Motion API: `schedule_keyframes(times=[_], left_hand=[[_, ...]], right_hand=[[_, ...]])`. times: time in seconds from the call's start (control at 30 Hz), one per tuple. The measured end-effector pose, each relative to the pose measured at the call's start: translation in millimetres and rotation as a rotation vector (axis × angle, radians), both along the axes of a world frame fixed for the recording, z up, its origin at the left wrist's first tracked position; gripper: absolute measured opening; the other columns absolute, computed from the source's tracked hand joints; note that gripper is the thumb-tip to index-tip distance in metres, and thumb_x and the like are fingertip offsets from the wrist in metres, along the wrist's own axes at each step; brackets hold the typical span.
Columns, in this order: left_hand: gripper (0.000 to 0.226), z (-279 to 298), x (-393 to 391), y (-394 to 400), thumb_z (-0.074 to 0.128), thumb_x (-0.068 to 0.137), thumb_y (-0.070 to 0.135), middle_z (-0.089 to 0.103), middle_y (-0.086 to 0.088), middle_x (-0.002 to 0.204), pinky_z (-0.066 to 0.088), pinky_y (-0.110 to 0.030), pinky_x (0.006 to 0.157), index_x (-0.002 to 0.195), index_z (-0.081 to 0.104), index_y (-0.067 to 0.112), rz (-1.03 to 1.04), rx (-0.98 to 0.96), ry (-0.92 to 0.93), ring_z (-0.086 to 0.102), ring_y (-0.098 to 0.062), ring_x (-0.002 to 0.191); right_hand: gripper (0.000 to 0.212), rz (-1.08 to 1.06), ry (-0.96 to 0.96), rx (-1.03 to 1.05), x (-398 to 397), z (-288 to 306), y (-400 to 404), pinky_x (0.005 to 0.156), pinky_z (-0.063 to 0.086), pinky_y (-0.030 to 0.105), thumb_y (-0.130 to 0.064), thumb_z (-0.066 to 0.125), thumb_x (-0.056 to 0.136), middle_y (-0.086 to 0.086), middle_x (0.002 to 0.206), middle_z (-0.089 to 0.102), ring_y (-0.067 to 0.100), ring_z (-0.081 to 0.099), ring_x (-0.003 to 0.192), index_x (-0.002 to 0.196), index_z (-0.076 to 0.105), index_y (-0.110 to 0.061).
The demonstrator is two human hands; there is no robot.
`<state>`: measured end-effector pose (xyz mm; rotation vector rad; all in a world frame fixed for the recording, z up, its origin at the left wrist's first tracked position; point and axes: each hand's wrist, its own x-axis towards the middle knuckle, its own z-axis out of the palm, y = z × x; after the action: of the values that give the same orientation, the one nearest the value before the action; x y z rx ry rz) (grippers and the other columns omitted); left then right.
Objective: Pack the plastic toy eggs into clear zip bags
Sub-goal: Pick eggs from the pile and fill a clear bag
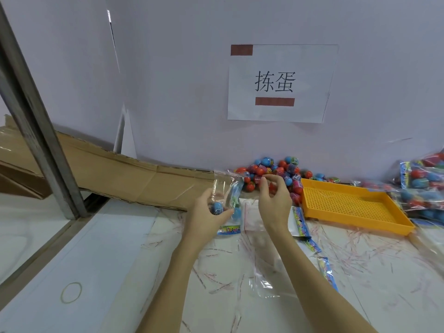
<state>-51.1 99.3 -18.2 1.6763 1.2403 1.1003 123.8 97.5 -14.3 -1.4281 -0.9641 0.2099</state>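
My left hand [207, 212] grips a clear zip bag [227, 186] held upright, with a blue toy egg [217, 207] and a second blue egg [236, 212] low inside it. My right hand [274, 198] hovers just right of the bag, fingers curled and apart; I cannot make out an egg in them. A pile of loose red, blue and purple toy eggs [274, 171] lies against the wall behind my right hand. Empty clear bags [254, 217] with printed header cards lie flat under my hands.
A yellow perforated tray [348, 205] sits right of the pile. Filled bags of eggs [422, 186] are heaped at the far right. Flattened cardboard [134, 179] leans along the wall at left, a metal post [36, 121] stands far left, and a rubber band [71, 292] lies near the front.
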Motion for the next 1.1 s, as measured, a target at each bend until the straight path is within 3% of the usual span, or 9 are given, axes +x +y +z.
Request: schedule_keyframes(times=[0.13,0.23,0.3,0.43,0.67,0.8,0.9,0.97,1.1], left_hand=[[0.031,-3.5,3.1,-1.3,0.083,0.087,0.029,0.071,0.01,0.087,0.061,-0.037,0.061,0.106,0.06,0.037,0.02,0.145,0.202,0.07,-0.018,0.073],[0.034,-4.6,4.7,-2.4,0.08,0.09,0.029,0.064,0.017,0.091,0.051,-0.009,0.055,0.116,0.059,0.032,0.026,0.215,0.283,0.065,-0.001,0.072],[0.035,-4.8,5.8,-3.6,0.079,0.091,0.027,0.062,0.016,0.091,0.048,-0.005,0.056,0.119,0.059,0.029,0.018,0.262,0.315,0.062,0.002,0.074],[0.034,-3.8,8.1,-4.7,0.08,0.09,0.027,0.061,0.016,0.092,0.048,-0.009,0.056,0.119,0.061,0.026,-0.016,0.337,0.328,0.061,0.001,0.079],[0.038,-3.0,13.4,-2.8,0.081,0.087,0.031,0.051,0.027,0.087,0.038,-0.004,0.063,0.12,0.063,0.025,-0.004,0.357,0.324,0.057,0.002,0.076],[0.04,-3.1,10.4,-3.5,0.081,0.087,0.033,0.055,0.028,0.09,0.042,-0.005,0.071,0.122,0.063,0.027,-0.038,0.374,0.292,0.057,0.008,0.083],[0.045,-0.2,9.8,-5.8,0.08,0.086,0.038,0.067,0.018,0.103,0.051,-0.014,0.082,0.126,0.065,0.026,-0.067,0.369,0.267,0.061,0.0,0.091],[0.046,2.5,9.7,-7.8,0.08,0.086,0.038,0.071,0.012,0.108,0.056,-0.021,0.086,0.127,0.066,0.024,-0.071,0.364,0.263,0.064,-0.004,0.098],[0.047,9.1,10.2,-12.4,0.075,0.085,0.045,0.068,0.015,0.1,0.053,-0.013,0.081,0.125,0.068,0.022,-0.076,0.37,0.242,0.062,0.0,0.089]], right_hand=[[0.018,0.037,0.05,-0.03,-2.5,5.0,-17.9,0.084,0.057,0.032,-0.017,0.06,0.101,0.005,0.114,0.067,0.019,0.063,0.099,0.116,0.07,-0.022],[0.025,0.076,0.037,-0.022,-3.7,10.7,-32.4,0.091,0.052,0.023,-0.013,0.056,0.103,0.004,0.122,0.06,0.016,0.059,0.109,0.121,0.069,-0.023],[0.029,0.09,-0.066,0.036,-5.8,18.2,-41.1,0.091,0.047,0.012,-0.008,0.057,0.102,0.002,0.121,0.056,0.011,0.055,0.113,0.124,0.068,-0.024],[0.036,0.176,-0.257,0.123,-11.1,29.1,-50.1,0.089,0.046,0.007,-0.004,0.066,0.096,-0.005,0.121,0.06,-0.004,0.057,0.107,0.129,0.064,-0.019],[0.024,0.291,-0.505,0.083,-9.2,29.9,-53.7,0.074,0.052,0.013,-0.008,0.078,0.088,-0.006,0.111,0.061,0.004,0.059,0.088,0.11,0.072,-0.015],[0.031,0.373,-0.537,-0.012,-6.0,29.6,-53.7,0.072,0.051,0.011,-0.003,0.073,0.09,-0.007,0.114,0.064,0.003,0.061,0.09,0.117,0.073,-0.02],[0.038,0.421,-0.558,-0.091,-4.7,26.6,-53.6,0.074,0.049,0.01,-0.001,0.069,0.092,-0.011,0.117,0.065,0.005,0.062,0.096,0.123,0.07,-0.023],[0.032,0.411,-0.521,-0.09,-5.1,25.3,-53.4,0.071,0.048,0.01,-0.005,0.068,0.094,-0.015,0.11,0.068,0.004,0.064,0.095,0.117,0.071,-0.026],[0.013,0.376,-0.495,-0.102,-3.2,24.7,-52.5,0.068,0.043,0.007,-0.015,0.07,0.094,-0.02,0.095,0.07,0.002,0.063,0.089,0.1,0.071,-0.026]])
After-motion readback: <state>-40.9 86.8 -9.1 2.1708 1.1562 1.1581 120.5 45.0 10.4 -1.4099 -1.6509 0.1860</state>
